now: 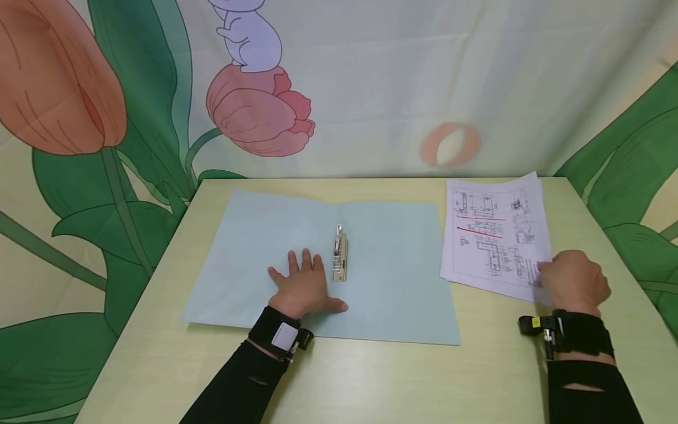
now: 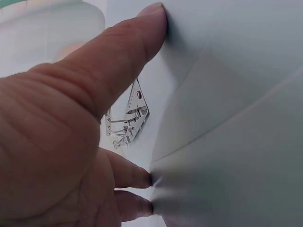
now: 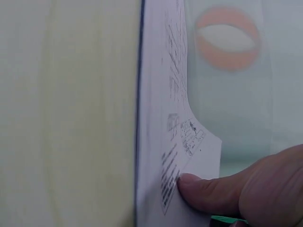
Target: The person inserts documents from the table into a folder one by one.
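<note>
On the table (image 1: 371, 377), the open blue folder (image 1: 402, 277) lay wide, its metal clip (image 1: 340, 253) running near to far along the spine. The left hand (image 1: 304, 285) pressed flat with fingers spread, just left of the clip. Well to the right, the right hand (image 1: 574, 282) pinched the near corner of the printed sheets (image 1: 492, 235), which lay beside the folder's right edge.

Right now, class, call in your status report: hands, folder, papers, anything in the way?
Left hand flat on open folder, beside its metal clip. Right hand pinching near corner of printed sheets. Nothing between sheets and folder.
</note>
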A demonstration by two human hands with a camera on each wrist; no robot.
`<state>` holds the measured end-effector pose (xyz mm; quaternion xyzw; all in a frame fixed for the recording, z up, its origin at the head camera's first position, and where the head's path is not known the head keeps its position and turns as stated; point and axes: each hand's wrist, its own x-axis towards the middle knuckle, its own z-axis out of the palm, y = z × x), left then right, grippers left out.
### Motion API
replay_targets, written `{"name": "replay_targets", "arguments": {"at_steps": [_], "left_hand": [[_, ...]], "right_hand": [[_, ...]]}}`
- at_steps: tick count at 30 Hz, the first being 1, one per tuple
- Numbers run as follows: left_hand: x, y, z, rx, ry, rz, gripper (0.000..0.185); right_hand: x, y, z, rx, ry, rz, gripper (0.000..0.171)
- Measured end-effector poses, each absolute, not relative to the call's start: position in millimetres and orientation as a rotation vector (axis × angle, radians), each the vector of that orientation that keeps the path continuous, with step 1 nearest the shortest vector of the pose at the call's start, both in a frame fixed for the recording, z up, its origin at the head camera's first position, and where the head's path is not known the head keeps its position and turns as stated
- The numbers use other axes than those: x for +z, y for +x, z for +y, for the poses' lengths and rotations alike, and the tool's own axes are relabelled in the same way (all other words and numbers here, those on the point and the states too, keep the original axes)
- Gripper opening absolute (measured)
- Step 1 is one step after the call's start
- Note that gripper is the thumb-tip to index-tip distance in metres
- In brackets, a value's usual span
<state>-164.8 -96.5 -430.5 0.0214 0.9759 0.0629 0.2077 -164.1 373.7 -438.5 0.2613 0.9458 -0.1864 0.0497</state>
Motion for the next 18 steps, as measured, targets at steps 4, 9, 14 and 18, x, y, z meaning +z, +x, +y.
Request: {"name": "replay_targets", "arguments": {"at_steps": [4,9,14,18], "left_hand": [[-430,-165,-97,0.179,0.062,2.716,0.129],[-431,-166,-97,0.187,0.061,2.711,0.130],[-433,-166,-98,0.195,0.062,2.714,0.130],[-434,-167,-99,0.193,0.067,2.719,0.130]], "right_hand": [[-439,-163,372,-0.564,0.807,2.860,0.041],[-438,-161,371,-0.591,0.805,2.887,0.042],[-431,-158,367,-0.625,0.833,2.898,0.042],[-416,-157,364,-0.720,0.867,2.856,0.045]]}}
